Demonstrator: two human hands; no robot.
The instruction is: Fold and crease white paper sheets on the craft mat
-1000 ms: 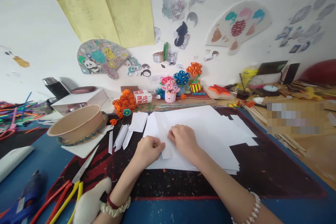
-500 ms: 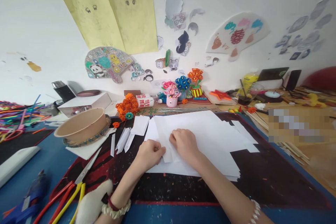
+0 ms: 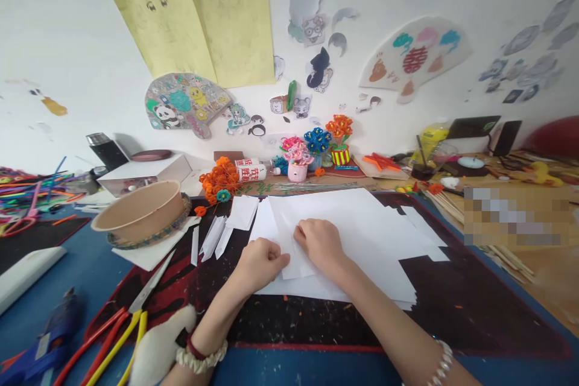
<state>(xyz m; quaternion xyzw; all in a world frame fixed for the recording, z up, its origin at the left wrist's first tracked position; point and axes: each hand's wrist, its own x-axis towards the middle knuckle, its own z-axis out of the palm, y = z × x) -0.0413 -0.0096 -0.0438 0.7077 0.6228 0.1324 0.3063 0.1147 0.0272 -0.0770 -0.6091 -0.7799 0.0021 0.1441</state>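
A sheet of white paper (image 3: 284, 232) with a crease lies over a stack of white paper (image 3: 362, 235). My left hand (image 3: 261, 262) is closed at its lower left edge, thumb against the index finger, gripping the sheet there. Closed too, my right hand (image 3: 320, 246) holds the sheet's right side, knuckles up and fingertips hidden beneath. Left of the stack lie a folded white paper piece (image 3: 243, 212) and several narrow folded paper strips (image 3: 213, 238).
Large scissors (image 3: 140, 307) with red and yellow handles lie at the left front, beside a blue glue gun (image 3: 49, 338). A round beige bowl (image 3: 136, 208) stands behind them. Orange pipe-cleaner flowers (image 3: 221, 178) and small flower pots (image 3: 297, 172) line the wall side.
The view has shifted a little. Both hands stay on the creased sheet, with the left thumb slightly farther right along its lower edge.
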